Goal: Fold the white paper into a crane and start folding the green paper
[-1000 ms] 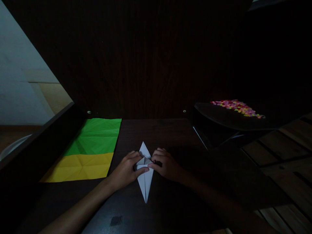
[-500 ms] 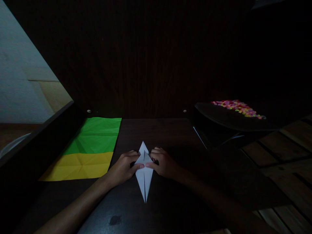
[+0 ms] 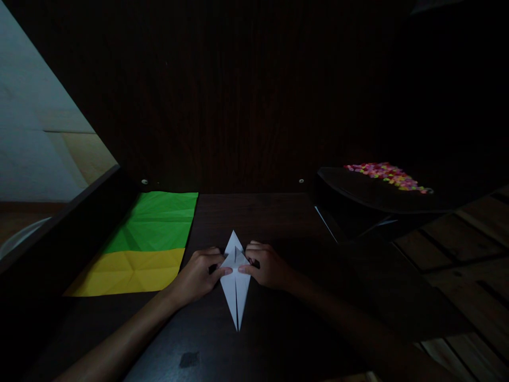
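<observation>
A white folded origami paper (image 3: pixel 234 292) lies in the middle of the dark table, a long diamond with one point toward me and one away. Its near half is split down the centre into two narrow legs, and a small raised flap stands above the middle. My left hand (image 3: pixel 204 270) pinches its left corner, thumb on top and curled fingers at the edge. On the opposite corner my right hand (image 3: pixel 266 264) grips the same way. The two thumbs rest on the paper with a small gap between them. Parts of the fingers are hidden beneath the edges.
Creased green paper (image 3: pixel 163 223) and yellow paper (image 3: pixel 131 270) lie at the left. A dark upright panel (image 3: pixel 246 106) rises behind the table. Small pink and yellow pieces (image 3: pixel 392 175) sit on a dark curved surface (image 3: pixel 358 193) at the right. Wooden slats (image 3: pixel 465 270) show beyond.
My thumbs have slid slightly apart, the left one outward to the left. The paper's two near legs show a little more gap at the tip. Otherwise little differs.
</observation>
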Demonstrator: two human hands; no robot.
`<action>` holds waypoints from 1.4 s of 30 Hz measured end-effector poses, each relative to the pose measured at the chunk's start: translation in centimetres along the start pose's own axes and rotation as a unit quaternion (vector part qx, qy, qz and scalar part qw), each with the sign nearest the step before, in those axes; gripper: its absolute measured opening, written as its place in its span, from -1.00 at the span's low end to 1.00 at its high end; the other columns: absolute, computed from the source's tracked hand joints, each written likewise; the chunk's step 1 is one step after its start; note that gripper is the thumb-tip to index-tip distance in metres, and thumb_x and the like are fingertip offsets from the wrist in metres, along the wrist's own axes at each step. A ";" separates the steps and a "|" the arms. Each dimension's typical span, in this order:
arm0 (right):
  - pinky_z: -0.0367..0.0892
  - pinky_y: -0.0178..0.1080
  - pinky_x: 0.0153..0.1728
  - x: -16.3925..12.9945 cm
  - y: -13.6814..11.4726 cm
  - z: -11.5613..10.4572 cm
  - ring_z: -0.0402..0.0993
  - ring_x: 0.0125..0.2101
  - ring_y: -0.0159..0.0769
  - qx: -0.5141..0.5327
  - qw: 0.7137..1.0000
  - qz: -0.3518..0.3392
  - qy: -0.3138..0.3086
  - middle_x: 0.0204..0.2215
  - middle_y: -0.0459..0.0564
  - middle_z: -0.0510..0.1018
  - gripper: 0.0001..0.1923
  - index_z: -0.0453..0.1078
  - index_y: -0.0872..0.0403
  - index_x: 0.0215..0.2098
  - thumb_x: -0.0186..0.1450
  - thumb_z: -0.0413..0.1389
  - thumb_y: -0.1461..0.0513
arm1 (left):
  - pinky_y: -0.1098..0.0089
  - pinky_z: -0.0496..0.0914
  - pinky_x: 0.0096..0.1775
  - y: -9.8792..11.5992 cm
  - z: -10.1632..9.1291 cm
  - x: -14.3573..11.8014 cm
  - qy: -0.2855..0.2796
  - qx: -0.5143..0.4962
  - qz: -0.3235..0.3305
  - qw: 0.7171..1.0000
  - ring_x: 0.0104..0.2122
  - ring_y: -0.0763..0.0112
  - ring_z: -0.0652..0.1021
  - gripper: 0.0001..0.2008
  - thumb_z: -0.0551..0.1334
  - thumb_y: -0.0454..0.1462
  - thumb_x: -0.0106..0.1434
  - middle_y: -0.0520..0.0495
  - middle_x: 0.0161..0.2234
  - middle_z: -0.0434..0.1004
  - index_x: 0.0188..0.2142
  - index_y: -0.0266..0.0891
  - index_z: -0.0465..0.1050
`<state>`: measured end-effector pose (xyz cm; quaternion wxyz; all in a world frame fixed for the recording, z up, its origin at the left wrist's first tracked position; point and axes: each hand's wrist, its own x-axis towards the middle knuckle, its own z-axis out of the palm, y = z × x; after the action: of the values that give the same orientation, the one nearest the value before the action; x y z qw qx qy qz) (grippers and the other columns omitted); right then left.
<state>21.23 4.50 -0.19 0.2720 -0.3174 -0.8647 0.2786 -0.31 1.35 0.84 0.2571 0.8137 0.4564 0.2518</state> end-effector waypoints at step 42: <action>0.12 -0.28 -0.44 -0.4 0.5 0.5 0.26 -0.47 -0.32 0.006 0.999 -0.027 0.034 -0.56 -0.14 0.28 -0.66 0.13 0.05 -0.58 0.18 0.21 0.37 | 0.41 0.27 -0.39 0.9 0.2 0.3 0.011 0.001 -0.007 1.000 -0.45 0.38 0.42 -0.74 0.28 -0.16 0.24 0.03 -0.50 0.36 -0.51 -0.24 0.41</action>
<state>21.37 4.41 -0.99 0.3102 -0.3012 -0.8619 0.2650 0.50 1.17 1.37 0.2530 0.8081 0.4651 0.2582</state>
